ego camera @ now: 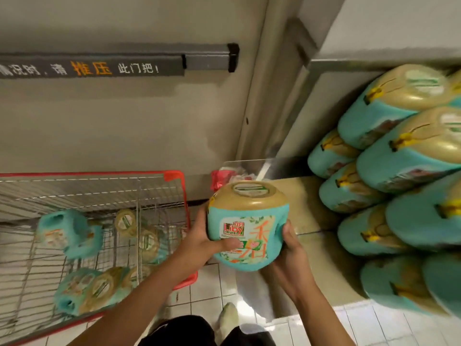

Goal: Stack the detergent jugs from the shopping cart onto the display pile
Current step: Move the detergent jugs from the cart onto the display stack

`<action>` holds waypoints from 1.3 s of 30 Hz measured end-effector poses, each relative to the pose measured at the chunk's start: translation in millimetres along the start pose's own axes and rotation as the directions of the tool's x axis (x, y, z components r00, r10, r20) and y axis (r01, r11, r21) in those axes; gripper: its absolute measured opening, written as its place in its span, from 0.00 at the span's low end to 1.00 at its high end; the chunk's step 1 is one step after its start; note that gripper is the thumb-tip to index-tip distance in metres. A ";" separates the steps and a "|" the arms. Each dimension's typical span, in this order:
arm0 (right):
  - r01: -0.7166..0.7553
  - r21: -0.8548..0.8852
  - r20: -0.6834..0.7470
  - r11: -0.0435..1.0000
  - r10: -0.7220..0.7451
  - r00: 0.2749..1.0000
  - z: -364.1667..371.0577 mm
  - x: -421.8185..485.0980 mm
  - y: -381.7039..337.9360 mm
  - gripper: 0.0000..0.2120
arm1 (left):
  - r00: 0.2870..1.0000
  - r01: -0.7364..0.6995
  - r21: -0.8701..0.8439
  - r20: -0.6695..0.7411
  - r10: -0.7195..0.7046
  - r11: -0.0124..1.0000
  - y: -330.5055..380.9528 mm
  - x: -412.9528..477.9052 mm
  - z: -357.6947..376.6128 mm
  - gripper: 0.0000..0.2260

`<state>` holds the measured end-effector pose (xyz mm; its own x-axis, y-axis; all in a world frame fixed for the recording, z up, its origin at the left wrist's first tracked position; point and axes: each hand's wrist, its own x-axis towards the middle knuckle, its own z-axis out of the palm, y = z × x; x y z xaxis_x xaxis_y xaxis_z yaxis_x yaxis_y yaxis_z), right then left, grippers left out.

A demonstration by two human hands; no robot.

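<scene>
Teal jug point(245, 228), gold cap; cart point(174, 176) rim seemingly red.
</scene>
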<state>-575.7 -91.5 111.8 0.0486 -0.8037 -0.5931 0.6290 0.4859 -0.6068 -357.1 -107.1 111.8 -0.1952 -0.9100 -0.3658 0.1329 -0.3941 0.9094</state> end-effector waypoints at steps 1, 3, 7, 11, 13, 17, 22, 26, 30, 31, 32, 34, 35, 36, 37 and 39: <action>0.048 -0.018 -0.015 0.999 -0.048 0.999 -10.1 -2.1 -6.7 0.24 | 0.999 -0.018 0.042 0.038 0.017 0.999 -2.8 3.2 11.2 0.47; 0.122 -0.050 -0.036 0.991 -0.124 0.992 -28.9 -6.0 -15.9 0.22 | 0.993 -0.056 0.114 0.106 0.044 0.992 -11.5 7.5 29.4 0.49; 0.186 -0.118 -0.104 0.976 -0.198 0.975 -60.8 -17.4 -27.5 0.19 | 0.982 -0.119 0.214 0.168 0.084 0.970 -32.9 9.5 51.5 0.52; 0.226 -0.149 -0.122 0.963 -0.245 0.962 -84.5 -19.6 -22.6 0.17 | 0.984 -0.125 0.383 0.166 0.065 0.915 -48.1 10.5 65.8 0.54; 0.255 -0.145 -0.121 0.956 -0.273 0.954 -87.8 -20.5 -16.2 0.16 | 0.989 -0.111 0.440 0.132 0.058 0.891 -49.4 11.6 70.7 0.54; 0.269 -0.164 -0.108 0.949 -0.288 0.951 -81.8 -22.3 -1.3 0.25 | 0.988 -0.135 0.466 0.126 0.085 0.875 -52.0 24.5 73.3 0.55; 0.306 -0.236 -0.055 0.922 -0.327 0.944 -72.4 -10.8 -7.6 0.44 | 0.983 -0.158 0.447 0.159 0.096 0.880 -39.5 50.2 72.9 0.55; 0.359 -0.246 -0.029 0.900 -0.377 0.926 -53.4 9.5 -32.3 0.40 | 0.970 -0.227 0.418 0.181 0.164 0.880 -23.8 79.4 77.2 0.53; 0.375 -0.241 -0.017 0.895 -0.390 0.921 -38.2 37.2 -53.4 0.32 | 0.968 -0.241 0.436 0.168 0.185 0.867 -7.4 114.0 76.0 0.52; 0.370 -0.236 -0.004 0.899 -0.381 0.924 -36.0 44.4 -58.5 0.31 | 0.969 -0.240 0.446 0.165 0.184 0.862 -3.0 123.0 75.7 0.51; 0.364 -0.236 0.009 0.901 -0.373 0.928 -34.6 50.7 -63.8 0.32 | 0.971 -0.233 0.459 0.160 0.178 0.857 1.5 131.0 75.9 0.50; 0.352 -0.231 0.021 0.907 -0.357 0.934 -31.3 63.4 -74.0 0.35 | 0.977 -0.209 0.470 0.145 0.159 0.857 12.9 143.6 79.6 0.51; 0.347 -0.230 0.020 0.909 -0.352 0.936 -29.2 70.1 -79.8 0.36 | 0.978 -0.202 0.467 0.142 0.153 0.861 18.4 149.2 82.4 0.52; 0.344 -0.231 0.020 0.910 -0.349 0.937 -27.2 75.6 -84.1 0.36 | 0.979 -0.196 0.465 0.141 0.147 0.863 22.4 153.5 83.9 0.53; 0.347 -0.231 0.025 0.909 -0.351 0.936 -24.9 80.8 -88.2 0.36 | 0.979 -0.196 0.463 0.143 0.145 0.864 26.2 157.7 85.9 0.52; 0.351 -0.221 0.036 0.910 -0.352 0.935 -20.8 89.2 -96.9 0.39 | 0.977 -0.207 0.461 0.140 0.160 0.863 33.8 165.1 89.1 0.51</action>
<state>-648.5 -203.2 106.6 -0.1483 -0.9350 -0.3220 0.4176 0.2360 -0.8774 -471.4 -259.2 99.8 -0.3052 -0.9342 -0.1848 -0.2930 -0.0925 0.9516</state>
